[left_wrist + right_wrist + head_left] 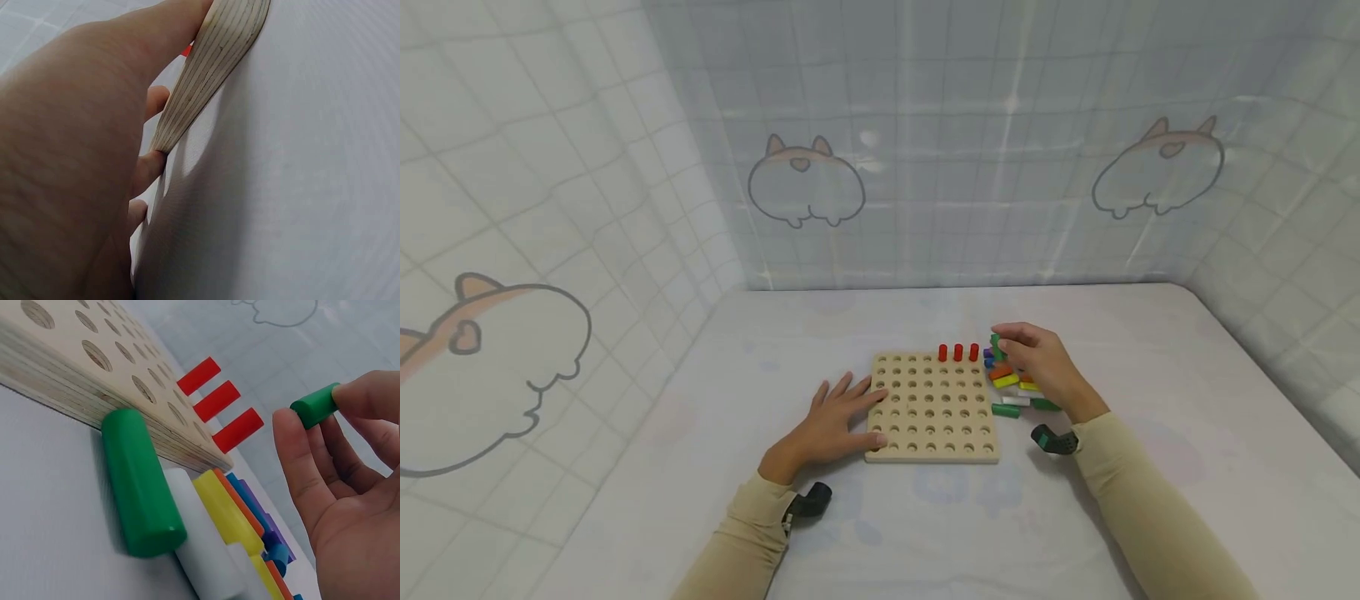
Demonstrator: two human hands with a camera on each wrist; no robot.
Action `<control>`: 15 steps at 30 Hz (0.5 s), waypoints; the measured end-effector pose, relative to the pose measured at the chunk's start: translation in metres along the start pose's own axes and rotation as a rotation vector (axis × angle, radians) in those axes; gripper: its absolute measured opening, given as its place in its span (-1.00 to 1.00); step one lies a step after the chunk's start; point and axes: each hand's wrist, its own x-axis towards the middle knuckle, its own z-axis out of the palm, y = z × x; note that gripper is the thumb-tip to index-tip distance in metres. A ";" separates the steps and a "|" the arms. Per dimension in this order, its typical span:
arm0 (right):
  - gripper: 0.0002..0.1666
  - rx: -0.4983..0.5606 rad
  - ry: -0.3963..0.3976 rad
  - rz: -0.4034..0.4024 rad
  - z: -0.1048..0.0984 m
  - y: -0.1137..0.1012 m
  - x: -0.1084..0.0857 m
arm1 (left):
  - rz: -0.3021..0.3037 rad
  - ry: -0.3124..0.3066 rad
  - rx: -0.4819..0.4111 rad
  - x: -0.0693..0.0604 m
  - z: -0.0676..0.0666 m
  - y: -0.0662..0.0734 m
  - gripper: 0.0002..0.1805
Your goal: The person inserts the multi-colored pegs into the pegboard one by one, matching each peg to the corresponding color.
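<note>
My right hand (1036, 358) pinches a green peg (315, 405) between thumb and fingers, raised above the table at the pegboard's far right corner. The wooden pegboard (920, 410) lies flat, with rows of round holes. Three red pegs (958, 352) stand upright in its far row, toward the right end. My left hand (831, 423) rests at the board's left edge with fingers spread; its thumb and a finger lie over the board's top. In the left wrist view the board's layered side (209, 69) shows beside the fingers.
Loose pegs lie beside the board's right edge: a green peg (142, 484), a white peg (203, 540), a yellow peg (230, 512), and several orange, blue and purple ones. A pale cloth (940, 525) covers the table. Tile-patterned curtains (970, 225) hang behind it.
</note>
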 end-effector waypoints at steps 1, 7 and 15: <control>-0.41 0.004 -0.003 -0.006 0.001 0.001 0.002 | -0.003 -0.002 -0.002 0.000 0.000 0.000 -0.10; -0.45 0.063 -0.024 0.000 0.008 0.001 0.007 | 0.003 0.007 -0.005 -0.001 -0.001 -0.001 -0.10; -0.54 0.097 -0.021 0.000 0.017 0.002 0.007 | 0.002 0.004 -0.007 -0.001 0.001 -0.002 -0.10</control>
